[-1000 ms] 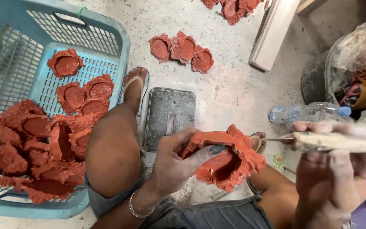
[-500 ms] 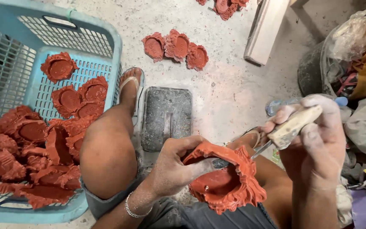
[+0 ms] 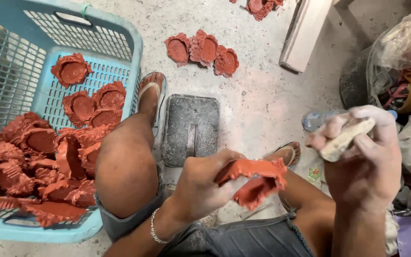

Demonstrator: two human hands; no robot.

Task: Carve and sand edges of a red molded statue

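We are gripping a red clay mould (image 3: 255, 183) in our left hand (image 3: 200, 185), holding it over our lap, tilted on edge. Our right hand (image 3: 365, 157) is closing around a pale wooden tool handle (image 3: 346, 139), raised just beside the mould. More red moulds are lying in the blue basket (image 3: 120, 33) and on the floor (image 3: 262, 109).

Soft, even daylight fills the scene, with only faint shadows on the concrete floor (image 3: 262, 109) around the grey metal plate (image 3: 191, 128), mild glare on the clear plastic bag (image 3: 396, 43), slight wide-angle bending at the edges, and light blur on the right hand (image 3: 362, 157).
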